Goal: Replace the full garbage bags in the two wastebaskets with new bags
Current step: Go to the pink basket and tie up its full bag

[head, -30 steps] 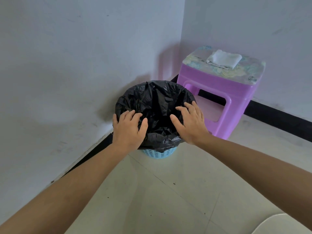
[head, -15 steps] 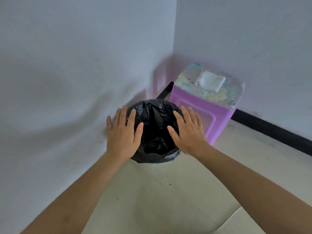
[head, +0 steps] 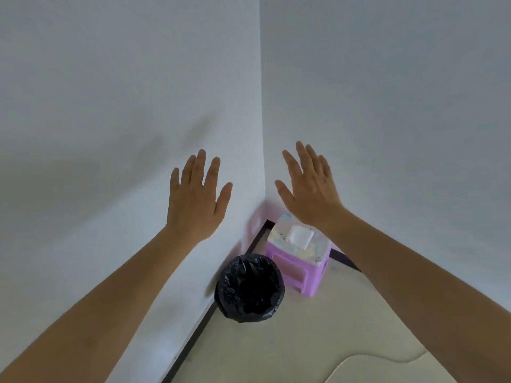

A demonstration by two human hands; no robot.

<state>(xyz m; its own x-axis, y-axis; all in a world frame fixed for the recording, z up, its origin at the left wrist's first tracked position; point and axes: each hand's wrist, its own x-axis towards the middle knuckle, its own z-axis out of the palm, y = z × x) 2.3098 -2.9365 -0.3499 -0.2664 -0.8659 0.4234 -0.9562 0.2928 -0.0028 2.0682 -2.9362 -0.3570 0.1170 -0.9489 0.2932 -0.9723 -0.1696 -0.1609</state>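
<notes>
Head view: the black bag (head: 250, 286) stands upright with its round mouth facing up, its edge folded outward and down so that the bin under it is hidden. It sits on the pale floor (head: 276, 344) in a room corner, against the left wall (head: 110, 106) and just beside a purple stool (head: 297, 272) that carries a folded white cloth (head: 300, 236). A dark skirting (head: 190, 341) runs along the wall's foot. Both arms reach forward, raised well above the bag. The left hand (head: 195, 201) and right hand (head: 311, 193) are released, fingers straight and slightly spread, backs to the camera, holding nothing
</notes>
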